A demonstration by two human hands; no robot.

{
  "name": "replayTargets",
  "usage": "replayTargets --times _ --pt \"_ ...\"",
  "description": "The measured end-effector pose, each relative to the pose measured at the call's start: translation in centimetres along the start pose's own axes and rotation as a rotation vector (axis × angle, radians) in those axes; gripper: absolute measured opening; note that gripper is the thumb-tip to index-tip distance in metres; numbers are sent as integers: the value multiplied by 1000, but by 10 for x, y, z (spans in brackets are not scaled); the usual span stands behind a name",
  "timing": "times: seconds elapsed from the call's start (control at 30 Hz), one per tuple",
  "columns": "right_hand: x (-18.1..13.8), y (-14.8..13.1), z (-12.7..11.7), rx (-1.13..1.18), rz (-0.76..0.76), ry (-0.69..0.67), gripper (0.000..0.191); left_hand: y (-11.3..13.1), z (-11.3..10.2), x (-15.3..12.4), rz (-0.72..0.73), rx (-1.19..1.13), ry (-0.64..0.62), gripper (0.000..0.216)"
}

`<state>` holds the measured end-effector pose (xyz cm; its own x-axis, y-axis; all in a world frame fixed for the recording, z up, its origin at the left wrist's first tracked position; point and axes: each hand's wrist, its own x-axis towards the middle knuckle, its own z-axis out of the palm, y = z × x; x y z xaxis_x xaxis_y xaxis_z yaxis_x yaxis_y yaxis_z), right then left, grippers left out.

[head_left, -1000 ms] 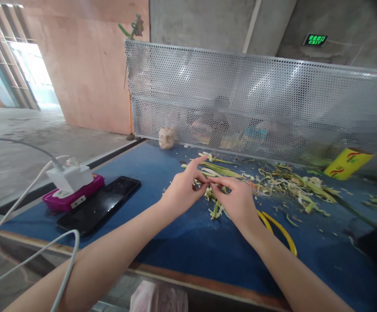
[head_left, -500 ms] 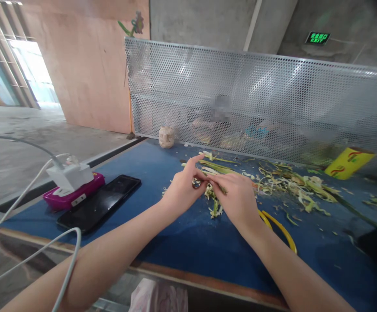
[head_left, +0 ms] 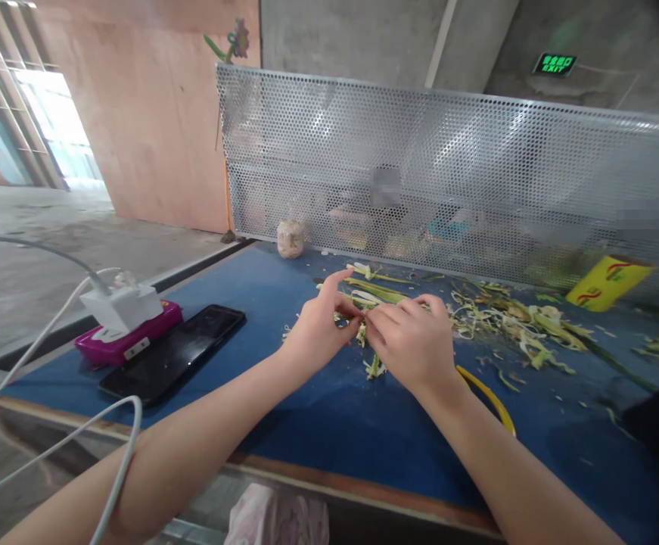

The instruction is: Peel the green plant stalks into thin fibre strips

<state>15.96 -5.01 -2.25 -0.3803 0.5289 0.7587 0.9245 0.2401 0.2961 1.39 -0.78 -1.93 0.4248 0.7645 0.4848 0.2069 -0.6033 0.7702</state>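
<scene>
Over the blue table (head_left: 300,439), my left hand (head_left: 323,325) and my right hand (head_left: 411,341) meet at the fingertips. My left thumb and a finger pinch together, with the index finger raised. The right fingers close on the same spot, and whatever is between them is too small and hidden to name. Just below the fingertips lies a pale green plant shred (head_left: 374,369). Long green stalks (head_left: 379,289) with whitish parts rest right behind the hands.
A heap of plant scraps (head_left: 539,325) spreads to the right, near a yellow roll (head_left: 608,284) and a yellow loop (head_left: 491,395). At left are a black phone (head_left: 175,354), a purple power strip (head_left: 99,350) and cables. A perforated metal panel (head_left: 448,159) stands behind.
My right hand has turned slightly, its fingers lifting and curling more at the back. The left hand stays nearly in place. The fingertips still meet at the same spot.
</scene>
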Motion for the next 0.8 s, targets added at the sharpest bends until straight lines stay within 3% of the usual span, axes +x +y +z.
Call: replayTargets --times 0.3,0.63,0.8 --pt "1 -2 0 115 68 -63 17 0 -2 0 30 51 7 61" --pt "0 10 16 686 305 -13 12 -3 -2 2 89 17 52 64" --pt "0 9 17 767 380 41 9 -1 -3 0 214 164 18 67"
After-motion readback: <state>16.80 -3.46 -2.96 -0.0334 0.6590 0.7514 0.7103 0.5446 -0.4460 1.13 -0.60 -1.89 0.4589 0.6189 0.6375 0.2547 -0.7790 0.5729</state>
